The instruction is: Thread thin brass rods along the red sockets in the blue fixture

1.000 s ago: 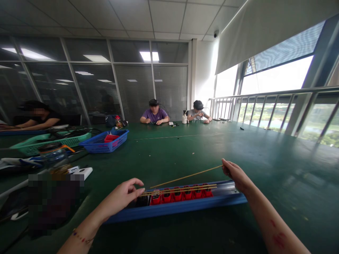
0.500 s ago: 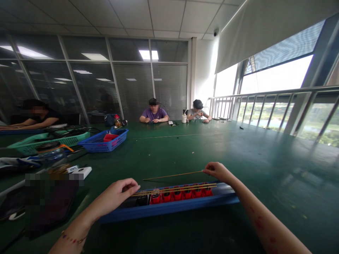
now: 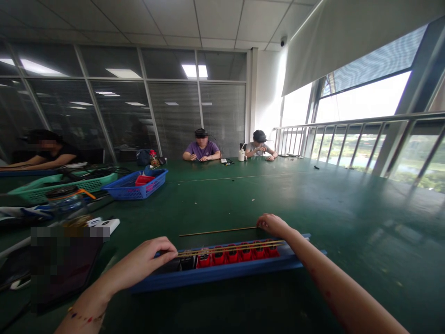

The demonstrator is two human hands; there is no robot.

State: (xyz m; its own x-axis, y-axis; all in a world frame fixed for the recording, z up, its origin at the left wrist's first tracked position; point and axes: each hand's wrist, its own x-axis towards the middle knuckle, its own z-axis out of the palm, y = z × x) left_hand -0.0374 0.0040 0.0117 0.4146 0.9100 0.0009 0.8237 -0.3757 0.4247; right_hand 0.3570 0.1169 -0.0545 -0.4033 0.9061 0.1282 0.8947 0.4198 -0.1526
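Note:
A long blue tray (image 3: 222, 277) lies in front of me, with a row of red cups (image 3: 232, 256) that have dark pieces in them. Several thin tan sticks (image 3: 229, 248) stretch lengthwise above the cups. At their left ends, my left hand (image 3: 156, 254) is closed in a pinch on them. Beyond the tray's far side, my right hand (image 3: 273, 225) pinches the right end of a single thin stick (image 3: 217, 232). That stick points left, roughly parallel to the tray. A black piece (image 3: 187, 263) sits in the tray left of the red cups.
Left on the green table (image 3: 347, 260) stand a blue basket (image 3: 135, 191) with a red container, a green basket (image 3: 34, 192) with cables, a lidded jar (image 3: 66, 204) and a white phone-like object (image 3: 110, 227). Several people sit around the far edges.
My right hand has moved left with its stick. My left hand has shifted slightly left; the sticks over the tray look nearly unmoved.

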